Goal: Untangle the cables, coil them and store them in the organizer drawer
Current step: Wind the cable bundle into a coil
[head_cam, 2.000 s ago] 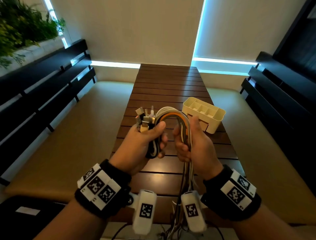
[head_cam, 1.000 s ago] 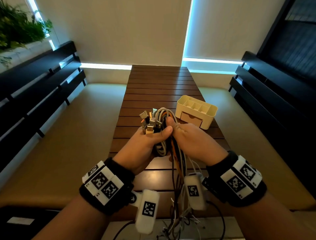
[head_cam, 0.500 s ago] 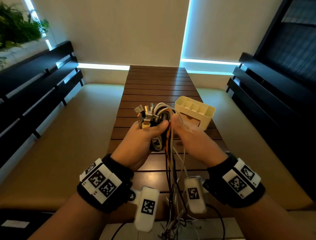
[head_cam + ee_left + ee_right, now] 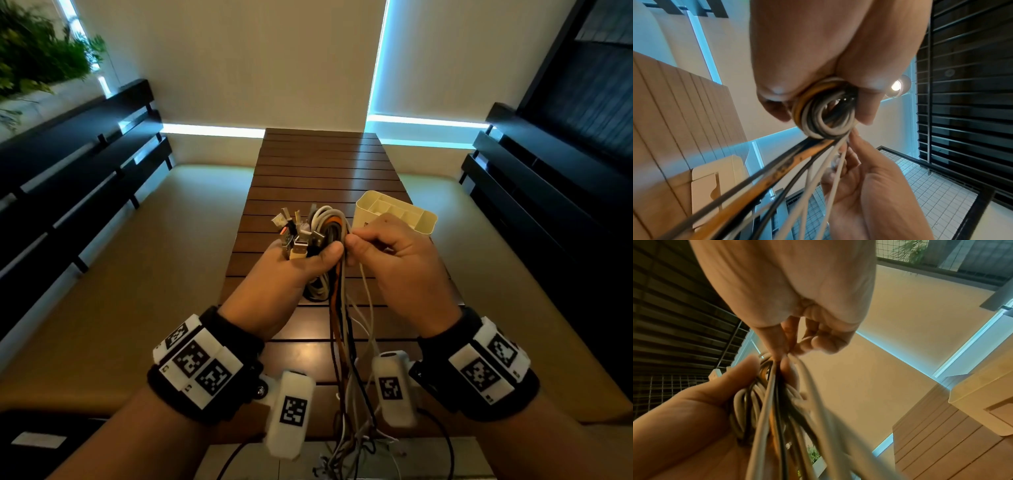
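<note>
White, black and orange cables [image 4: 325, 236] mid-coiling above the table [image 4: 322, 171], loose tails hanging toward the lap, organizer [image 4: 416, 214] waiting just beyond, drawer apparently closed. Left hand [image 4: 291, 274] clenched round the coil, plugs poking up past the thumb; right hand [image 4: 400, 263] curled, pinching a white strand beside the coil. Next, likely: another wrap over the loop, keeping slack from snagging.

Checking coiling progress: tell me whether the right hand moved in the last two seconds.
Yes. Against the organizer, the right hand rose and shifted right: it was below the near-left corner, now it overlaps the front wall, pinching a white cable.
</note>
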### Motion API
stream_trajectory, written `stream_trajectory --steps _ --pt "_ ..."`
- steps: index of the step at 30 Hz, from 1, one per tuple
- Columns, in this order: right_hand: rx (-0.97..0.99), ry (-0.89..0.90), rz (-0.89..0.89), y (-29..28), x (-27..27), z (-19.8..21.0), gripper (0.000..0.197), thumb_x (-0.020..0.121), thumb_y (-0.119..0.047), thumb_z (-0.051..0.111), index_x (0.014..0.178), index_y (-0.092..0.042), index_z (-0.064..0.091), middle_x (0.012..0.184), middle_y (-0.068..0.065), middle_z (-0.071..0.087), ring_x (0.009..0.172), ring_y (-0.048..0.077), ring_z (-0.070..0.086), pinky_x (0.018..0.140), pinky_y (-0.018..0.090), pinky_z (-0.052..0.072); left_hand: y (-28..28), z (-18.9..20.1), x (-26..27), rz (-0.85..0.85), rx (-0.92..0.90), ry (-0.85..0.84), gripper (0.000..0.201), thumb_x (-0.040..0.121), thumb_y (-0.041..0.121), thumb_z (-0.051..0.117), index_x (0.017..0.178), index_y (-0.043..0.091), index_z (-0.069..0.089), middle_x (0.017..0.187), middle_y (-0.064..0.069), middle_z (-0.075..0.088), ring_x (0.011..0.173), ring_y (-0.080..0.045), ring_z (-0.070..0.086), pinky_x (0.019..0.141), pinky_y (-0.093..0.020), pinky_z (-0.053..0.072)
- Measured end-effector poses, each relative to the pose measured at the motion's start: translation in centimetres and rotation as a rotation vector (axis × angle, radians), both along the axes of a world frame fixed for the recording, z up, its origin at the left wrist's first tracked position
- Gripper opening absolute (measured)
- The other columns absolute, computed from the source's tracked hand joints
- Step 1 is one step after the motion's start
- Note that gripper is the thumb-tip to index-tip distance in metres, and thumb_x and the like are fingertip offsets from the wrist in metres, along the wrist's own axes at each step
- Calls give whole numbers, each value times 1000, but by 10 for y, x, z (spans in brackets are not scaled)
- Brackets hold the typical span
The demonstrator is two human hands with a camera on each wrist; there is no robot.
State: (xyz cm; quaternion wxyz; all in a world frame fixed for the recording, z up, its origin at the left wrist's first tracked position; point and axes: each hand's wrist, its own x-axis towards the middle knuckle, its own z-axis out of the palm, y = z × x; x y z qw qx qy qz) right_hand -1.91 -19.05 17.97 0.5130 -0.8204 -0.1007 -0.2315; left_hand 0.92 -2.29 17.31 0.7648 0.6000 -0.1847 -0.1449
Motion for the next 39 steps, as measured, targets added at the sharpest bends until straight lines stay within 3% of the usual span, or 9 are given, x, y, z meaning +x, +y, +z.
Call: stream_trajectory --steps 8,11,17,21,24,28,31,35,39 --pt "-24 -31 -49 7 0 -5 9 93 -16 66 95 -13 75 88 -2 54 76 1 49 67 8 42 -4 4 -3 15 1 -11 24 82 24 67 103 31 76 112 -1 74 113 -18 66 105 -46 46" --pt "-36 -48 -42 9 -1 -5 9 94 -16 65 94 -14 74 88 -2 53 77 1 49 67 9 42 -6 1 -2 43 -15 29 34 81 23 68 114 17 70 116 -8 72 116 -24 64 108 -51 44" --pt "-22 -38 4 8 -3 -4 10 96 -16 61 94 -17 71 100 -1 54 88 6 54 71 9 45 -9 2 -6 -38 -165 106 31 85 11 62 116 6 64 109 -14 72 103 -27 69 87 -39 57" --pt "-78 -3 9 3 1 -3 18 97 -24 59 108 -20 74 121 -6 49 101 14 56 78 20 55 -8 0 -7 -93 -203 110 26 88 6 61 114 7 62 102 -14 71 96 -29 69 83 -45 60" --pt "133 50 110 6 0 2 21 99 -20 56 115 -23 70 122 -1 50 84 10 61 63 23 56 -10 4 -4 -67 -213 65 32 89 4 60 121 0 57 102 -17 69 93 -30 69 78 -41 59" --pt "489 218 311 18 -1 1 24 105 -29 41 112 -34 63 77 0 59 64 10 54 64 32 45 -14 19 -3 -57 -173 -63 16 90 3 58 104 -4 59 89 -23 61 84 -35 63 76 -43 56" --pt "656 401 598 17 -1 -11 49 90 -44 61 134 -23 52 105 11 64 85 24 64 70 41 56 -10 27 1 -8 -166 -39 11 92 7 60 100 -1 60 84 -18 61 78 -30 63 72 -43 55" --pt "244 584 522 16 -9 -20 32 87 -11 71 117 -20 61 78 -3 68 67 14 64 63 26 54 0 33 9 12 -272 57 9 92 12 59 98 8 55 68 -3 51 62 -16 53 65 -34 50" --pt "-70 621 418 13 -6 -29 2 91 -22 68 92 -24 66 73 -5 65 65 10 63 68 25 55 3 35 7 58 -248 61 11 97 12 55 87 12 52 61 0 42 53 -13 44 55 -29 45"
